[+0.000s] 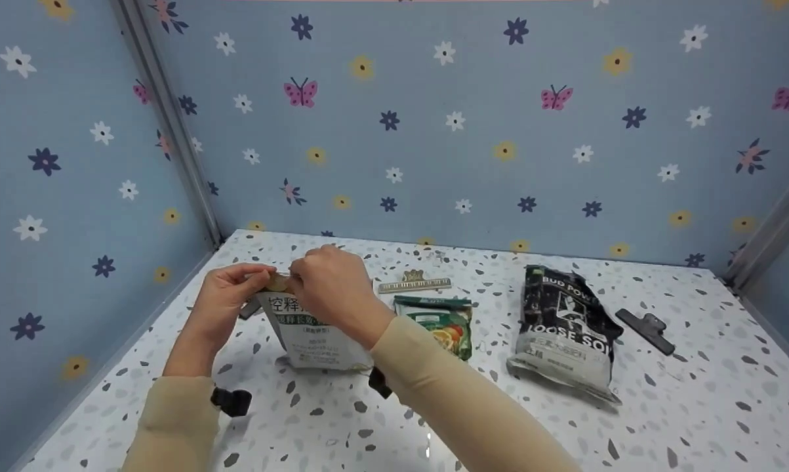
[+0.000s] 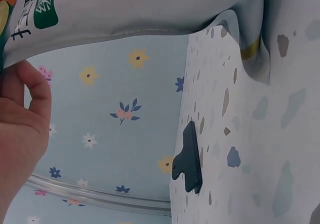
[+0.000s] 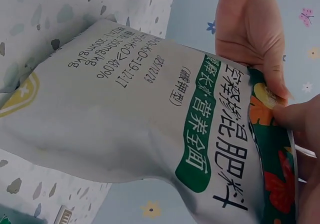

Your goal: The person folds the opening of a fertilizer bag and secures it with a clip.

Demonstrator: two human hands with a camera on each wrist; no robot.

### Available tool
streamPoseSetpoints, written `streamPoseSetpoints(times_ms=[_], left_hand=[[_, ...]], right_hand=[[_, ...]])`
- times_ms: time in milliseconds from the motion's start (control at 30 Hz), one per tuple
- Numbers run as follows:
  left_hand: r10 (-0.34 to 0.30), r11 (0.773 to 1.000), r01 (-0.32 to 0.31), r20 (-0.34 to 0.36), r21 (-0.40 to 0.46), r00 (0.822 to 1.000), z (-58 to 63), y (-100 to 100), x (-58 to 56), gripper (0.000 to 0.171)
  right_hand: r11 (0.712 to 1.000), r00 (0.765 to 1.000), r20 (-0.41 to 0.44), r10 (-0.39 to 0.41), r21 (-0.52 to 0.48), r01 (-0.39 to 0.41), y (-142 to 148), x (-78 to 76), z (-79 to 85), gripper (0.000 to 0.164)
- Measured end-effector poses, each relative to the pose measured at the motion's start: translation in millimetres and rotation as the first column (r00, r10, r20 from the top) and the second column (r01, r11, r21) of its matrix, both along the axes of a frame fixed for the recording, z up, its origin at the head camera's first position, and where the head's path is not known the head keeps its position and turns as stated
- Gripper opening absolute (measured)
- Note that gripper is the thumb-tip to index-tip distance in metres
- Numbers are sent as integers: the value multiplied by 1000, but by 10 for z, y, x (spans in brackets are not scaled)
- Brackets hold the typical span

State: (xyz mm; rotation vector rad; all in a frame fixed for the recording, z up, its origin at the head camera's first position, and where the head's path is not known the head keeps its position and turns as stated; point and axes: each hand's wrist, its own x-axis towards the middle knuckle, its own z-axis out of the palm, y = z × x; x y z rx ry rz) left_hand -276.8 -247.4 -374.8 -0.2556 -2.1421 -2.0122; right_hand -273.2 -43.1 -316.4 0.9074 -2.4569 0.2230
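Observation:
A white fertilizer bag with green and black print stands upright on the table. My left hand pinches its upper left corner between thumb and fingers. Close beside it, my right hand grips the same top edge. The right wrist view shows the bag's colourful top band, printed with flowers, with my right thumb pressed on it. Beyond the bag, a dark clip lies on the table, mostly hidden in the head view.
A gold clip with a piano-key bar lies behind a small green packet. Farther right are a black and white soil bag and another dark clip. Flower-patterned walls close off the table's back and sides.

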Motion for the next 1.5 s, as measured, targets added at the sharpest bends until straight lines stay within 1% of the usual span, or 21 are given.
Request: streamPoseSetpoints(times_ms=[133,200,433,533,700,833,900,1000,1100,1300,1400,1500], left_hand=[[-12,1000,12,10,8,1000,-23,-10,-23,35],[-14,1000,14,23,9,1000,-29,-23,-21,36],[-18,1000,17,50,17,999,-32,-62,8,18],[-21,1000,19,61,23,998,-31,-63,11,16],[-25,999,23,75,28,997,-31,-60,11,17],[-30,999,29,71,22,997,-34,-50,8,18],[-38,999,37,65,22,997,-39,-42,4,16],[-55,998,53,55,32,997,-50,-32,-2,13],[-65,997,62,53,47,996,-56,-33,-9,11],[-100,991,95,45,97,994,-42,-56,-8,17],[-117,986,111,45,125,992,-40,-65,-2,13],[-126,983,118,46,144,991,-39,-66,11,9]], right_hand=[[1000,999,29,14,8,-14,70,8,13,21],[1000,999,46,16,5,-16,109,14,16,21],[1000,994,109,10,-13,-9,262,45,19,21],[999,992,126,23,-36,-18,343,60,13,21],[991,984,165,63,-129,-41,497,87,-25,20],[975,977,182,110,-213,-70,594,100,-91,19],[964,974,194,120,-256,-68,639,106,-122,18],[943,965,228,129,-328,-48,705,110,-163,16],[912,952,261,158,-409,-40,766,102,-200,15],[822,918,310,247,-568,-29,851,81,-279,12],[784,903,330,275,-621,-12,859,92,-317,11],[753,898,328,292,-658,-4,849,95,-343,11]])
